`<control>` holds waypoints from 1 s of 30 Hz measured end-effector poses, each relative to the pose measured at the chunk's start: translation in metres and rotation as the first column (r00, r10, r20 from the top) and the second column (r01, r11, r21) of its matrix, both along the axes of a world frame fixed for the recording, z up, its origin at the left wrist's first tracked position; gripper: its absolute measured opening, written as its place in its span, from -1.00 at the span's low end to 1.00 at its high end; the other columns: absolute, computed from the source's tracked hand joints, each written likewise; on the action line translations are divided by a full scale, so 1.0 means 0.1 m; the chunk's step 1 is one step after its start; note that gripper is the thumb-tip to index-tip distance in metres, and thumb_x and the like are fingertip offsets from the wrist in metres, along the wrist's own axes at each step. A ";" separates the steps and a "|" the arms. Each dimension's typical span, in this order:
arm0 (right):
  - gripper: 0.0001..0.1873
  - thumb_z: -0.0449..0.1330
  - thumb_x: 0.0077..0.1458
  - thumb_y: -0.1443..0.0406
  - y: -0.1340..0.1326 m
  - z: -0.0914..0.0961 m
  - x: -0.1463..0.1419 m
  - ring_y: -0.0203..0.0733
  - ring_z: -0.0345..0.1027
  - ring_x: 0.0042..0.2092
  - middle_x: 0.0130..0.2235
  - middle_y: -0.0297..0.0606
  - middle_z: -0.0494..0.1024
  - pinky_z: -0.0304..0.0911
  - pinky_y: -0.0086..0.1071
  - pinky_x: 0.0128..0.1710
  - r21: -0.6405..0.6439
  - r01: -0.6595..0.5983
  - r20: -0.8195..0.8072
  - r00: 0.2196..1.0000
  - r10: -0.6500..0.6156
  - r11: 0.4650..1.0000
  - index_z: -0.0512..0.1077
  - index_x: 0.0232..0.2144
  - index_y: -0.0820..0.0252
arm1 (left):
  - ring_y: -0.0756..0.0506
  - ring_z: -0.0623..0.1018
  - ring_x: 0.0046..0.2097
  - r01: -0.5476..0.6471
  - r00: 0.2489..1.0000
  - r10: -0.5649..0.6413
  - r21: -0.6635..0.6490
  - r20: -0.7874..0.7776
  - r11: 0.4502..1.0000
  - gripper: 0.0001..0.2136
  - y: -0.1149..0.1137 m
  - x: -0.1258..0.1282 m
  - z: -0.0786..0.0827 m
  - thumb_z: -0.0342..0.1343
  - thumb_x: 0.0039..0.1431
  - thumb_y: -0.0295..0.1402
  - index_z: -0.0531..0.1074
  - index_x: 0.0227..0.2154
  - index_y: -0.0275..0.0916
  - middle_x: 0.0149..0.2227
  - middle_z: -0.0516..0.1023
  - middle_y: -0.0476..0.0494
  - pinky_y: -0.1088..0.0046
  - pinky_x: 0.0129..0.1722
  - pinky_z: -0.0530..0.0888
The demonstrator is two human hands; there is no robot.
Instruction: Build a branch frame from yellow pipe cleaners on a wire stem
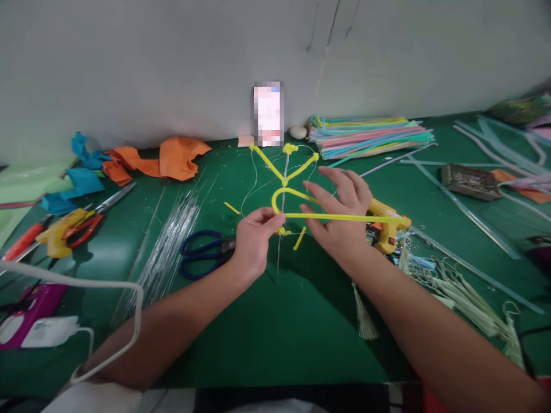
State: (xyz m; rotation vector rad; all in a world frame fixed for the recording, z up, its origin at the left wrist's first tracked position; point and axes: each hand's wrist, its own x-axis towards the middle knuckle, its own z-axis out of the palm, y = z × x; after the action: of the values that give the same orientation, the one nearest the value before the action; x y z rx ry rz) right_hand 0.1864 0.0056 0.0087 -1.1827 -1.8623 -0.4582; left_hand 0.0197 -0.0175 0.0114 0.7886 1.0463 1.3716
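Observation:
My left hand pinches a bent yellow pipe cleaner where it meets an upright thin wire stem. From the pinch the pipe cleaner loops over to the right, and one straight length reaches across to the right. My right hand is open, fingers spread around the loop; whether they touch it I cannot tell. Above the loop, yellow fuzzy branches fork from the stem with small knobs at their ends. Fine thin wire curls around them. Short yellow pieces are near the stem.
Blue-handled scissors and a bundle of thin wires lie left. A phone leans on the wall. Coloured pipe cleaners lie behind, a yellow glue gun and tassels right. A white cable crosses my left forearm.

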 end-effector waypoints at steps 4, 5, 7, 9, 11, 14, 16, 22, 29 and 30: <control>-0.65 0.19 0.15 0.12 0.01 -0.03 -0.05 0.13 0.28 0.17 0.13 -0.11 0.47 0.15 -0.01 0.14 0.035 0.125 0.001 0.992 -0.125 0.992 0.42 -0.01 0.03 | 0.06 0.44 -0.39 -0.010 1.000 0.010 0.016 0.002 1.000 -0.86 -0.01 0.00 -0.01 0.38 -0.16 -0.35 0.53 -0.53 -0.24 -0.50 0.49 0.03 0.50 -0.31 0.38; -0.63 0.19 0.15 0.11 0.01 -0.03 -0.05 0.13 0.29 0.16 0.11 -0.10 0.48 0.15 -0.01 0.14 0.063 0.130 -0.022 0.991 -0.129 0.989 0.42 -0.01 0.05 | 0.06 0.44 -0.39 -0.011 1.000 0.011 0.018 0.005 1.000 -0.86 -0.01 0.01 -0.02 0.38 -0.16 -0.35 0.54 -0.53 -0.24 -0.50 0.49 0.03 0.50 -0.31 0.38; -0.64 0.20 0.14 0.13 0.00 -0.02 -0.06 0.13 0.30 0.14 0.09 -0.12 0.50 0.15 -0.03 0.12 0.090 0.110 -0.023 0.994 -0.108 0.990 0.43 -0.01 0.02 | 0.06 0.43 -0.40 -0.004 1.000 0.004 0.027 0.006 1.000 -0.87 -0.01 0.01 -0.02 0.38 -0.15 -0.36 0.55 -0.53 -0.23 -0.50 0.48 0.04 0.51 -0.33 0.37; -0.76 0.22 0.14 0.17 -0.02 0.00 -0.07 0.10 0.31 0.12 0.07 -0.22 0.52 0.15 -0.03 0.08 0.087 0.094 0.014 0.995 -0.095 0.992 0.49 -0.11 -0.07 | 0.07 0.42 -0.40 0.013 1.000 -0.014 0.038 0.006 0.999 -0.88 -0.01 0.01 -0.02 0.38 -0.14 -0.36 0.55 -0.52 -0.23 -0.49 0.48 0.03 0.51 -0.33 0.36; -0.91 0.24 0.14 0.21 -0.04 0.03 -0.08 0.07 0.34 0.07 0.00 -0.27 0.55 0.14 -0.05 0.03 0.099 0.096 0.031 0.995 -0.099 0.990 0.53 -0.27 -0.09 | 0.06 0.43 -0.40 0.020 1.000 -0.020 0.039 0.008 0.999 -0.88 -0.01 0.02 -0.02 0.37 -0.13 -0.35 0.55 -0.52 -0.23 -0.49 0.49 0.03 0.50 -0.33 0.37; -0.93 0.25 0.14 0.26 -0.09 0.06 -0.10 -0.01 0.39 -0.07 -0.15 -0.27 0.60 0.13 -0.09 -0.07 0.134 0.085 0.011 0.996 -0.087 0.987 0.53 -0.39 -0.06 | 0.05 0.43 -0.41 0.009 1.000 -0.009 0.039 0.009 0.999 -0.87 0.00 0.03 -0.03 0.37 -0.13 -0.35 0.54 -0.53 -0.23 -0.50 0.49 0.03 0.48 -0.34 0.38; -0.93 0.26 0.13 0.27 -0.12 0.06 -0.09 -0.08 0.42 -0.17 -0.24 -0.30 0.61 0.14 -0.14 -0.14 0.147 0.002 0.009 1.000 -0.003 0.989 0.53 -0.34 -0.08 | 0.05 0.43 -0.42 0.004 1.000 -0.004 0.045 0.000 0.999 -0.88 0.01 0.02 -0.06 0.36 -0.12 -0.36 0.53 -0.53 -0.23 -0.51 0.48 0.03 0.47 -0.34 0.38; -0.89 0.25 0.14 0.30 -0.12 0.08 -0.05 -0.14 0.51 -0.15 -0.20 -0.39 0.67 0.26 -0.18 -0.14 0.056 -0.330 0.037 0.944 0.329 0.942 0.48 -0.26 -0.06 | 0.03 0.48 -0.39 -0.026 1.000 0.026 0.006 -0.002 1.000 -0.90 0.05 0.00 -0.12 0.33 -0.13 -0.40 0.55 -0.48 -0.24 -0.46 0.54 0.00 0.45 -0.31 0.42; -0.82 0.27 0.09 0.36 -0.16 0.12 -0.01 -0.22 0.50 -0.34 -0.37 -0.42 0.64 0.39 -0.23 -0.27 0.092 -0.518 -0.052 0.850 0.524 0.850 0.47 -0.29 -0.08 | 0.05 0.42 -0.45 -0.013 1.000 0.013 -0.021 0.008 1.000 -0.85 0.04 0.00 -0.08 0.38 -0.16 -0.37 0.55 -0.50 -0.25 -0.51 0.50 0.02 0.48 -0.39 0.36; -0.82 0.28 0.09 0.36 -0.18 0.14 0.00 -0.22 0.49 -0.35 -0.38 -0.43 0.64 0.41 -0.24 -0.28 0.077 -0.519 -0.062 0.850 0.523 0.851 0.48 -0.30 -0.10 | 0.06 0.41 -0.45 -0.012 1.000 0.012 -0.019 0.001 1.000 -0.85 0.04 0.00 -0.07 0.39 -0.16 -0.37 0.55 -0.50 -0.25 -0.51 0.50 0.02 0.49 -0.41 0.34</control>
State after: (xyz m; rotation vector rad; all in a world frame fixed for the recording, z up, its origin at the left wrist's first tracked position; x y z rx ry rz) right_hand 0.1862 -0.0125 0.0229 -0.5991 -1.9849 -0.1499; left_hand 0.0195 -0.0135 0.0043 0.7688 1.0634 1.3706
